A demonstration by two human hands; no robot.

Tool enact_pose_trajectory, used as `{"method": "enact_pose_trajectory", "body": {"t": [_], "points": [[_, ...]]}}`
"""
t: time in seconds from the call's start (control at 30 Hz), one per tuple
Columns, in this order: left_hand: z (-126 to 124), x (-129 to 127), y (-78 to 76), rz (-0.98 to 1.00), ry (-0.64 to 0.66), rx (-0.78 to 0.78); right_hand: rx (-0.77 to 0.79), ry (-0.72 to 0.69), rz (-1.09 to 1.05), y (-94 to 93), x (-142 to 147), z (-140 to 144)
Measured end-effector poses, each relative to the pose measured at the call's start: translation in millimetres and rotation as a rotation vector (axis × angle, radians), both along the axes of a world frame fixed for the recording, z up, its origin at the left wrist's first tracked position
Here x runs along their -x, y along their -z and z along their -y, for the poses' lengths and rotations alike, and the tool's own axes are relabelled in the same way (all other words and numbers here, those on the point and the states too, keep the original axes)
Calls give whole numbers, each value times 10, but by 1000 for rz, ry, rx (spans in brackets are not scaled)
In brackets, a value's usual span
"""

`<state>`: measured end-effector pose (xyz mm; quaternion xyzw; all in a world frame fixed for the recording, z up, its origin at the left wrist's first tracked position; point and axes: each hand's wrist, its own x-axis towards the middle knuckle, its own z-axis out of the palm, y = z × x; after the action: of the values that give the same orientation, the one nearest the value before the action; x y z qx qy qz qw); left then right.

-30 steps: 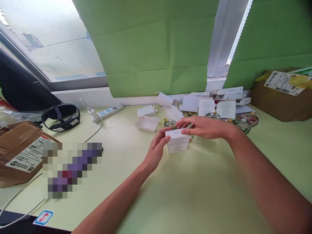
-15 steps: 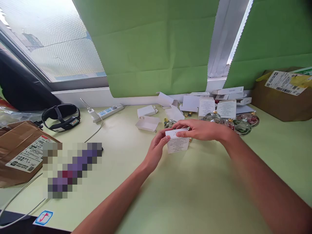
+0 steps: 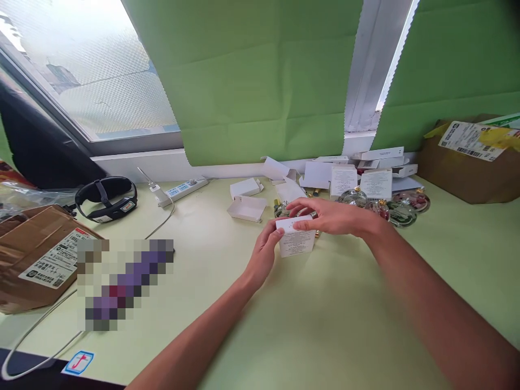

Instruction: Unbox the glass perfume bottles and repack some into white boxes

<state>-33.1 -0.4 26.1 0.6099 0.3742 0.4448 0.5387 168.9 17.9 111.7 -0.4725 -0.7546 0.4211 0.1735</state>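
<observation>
A small white carton (image 3: 297, 244) with fine print on its front stands on the table between my hands. My left hand (image 3: 265, 250) grips its left side, thumb at the near top corner. Over the carton's top lies my right hand (image 3: 325, 215), its thumb on the lid edge and its fingers reaching behind. What the fingertips do at the back of the carton is hidden. Just beyond the hands, a round glass ornament (image 3: 283, 208) is partly covered by them. More glass ornaments (image 3: 402, 213) with gold caps rest right of my right hand.
White cartons (image 3: 377, 183) and opened box parts (image 3: 247, 208) lie along the window sill. At the left are a brown parcel (image 3: 49, 260), a black headset strap (image 3: 106, 200) and a power strip (image 3: 182, 191) with its cable. Another parcel (image 3: 463, 168) stands at the back right.
My view has shifted slightly. Both hands stay on the white carton, and the right fingers look a little more raised behind its top.
</observation>
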Motion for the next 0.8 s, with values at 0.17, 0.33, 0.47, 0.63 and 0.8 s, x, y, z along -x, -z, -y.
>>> {"method": "enact_pose_trajectory", "body": {"t": [0.17, 0.33, 0.47, 0.63, 0.8], "points": [[-3, 23, 111, -92, -59, -199, -204, 169, -33, -184, -105, 62], [-25, 56, 136, -273, -87, -390, -443, 431, -43, -408, -417, 145], [-39, 79, 115, -312, -33, -519, -573, 605, -77, -475, -655, 198], [-50, 94, 134, -327, -56, -613, -620, 691, -99, -523, -784, 253], [-62, 141, 83, -304, -156, -634, -627, 715, -98, -556, -816, 287]]}}
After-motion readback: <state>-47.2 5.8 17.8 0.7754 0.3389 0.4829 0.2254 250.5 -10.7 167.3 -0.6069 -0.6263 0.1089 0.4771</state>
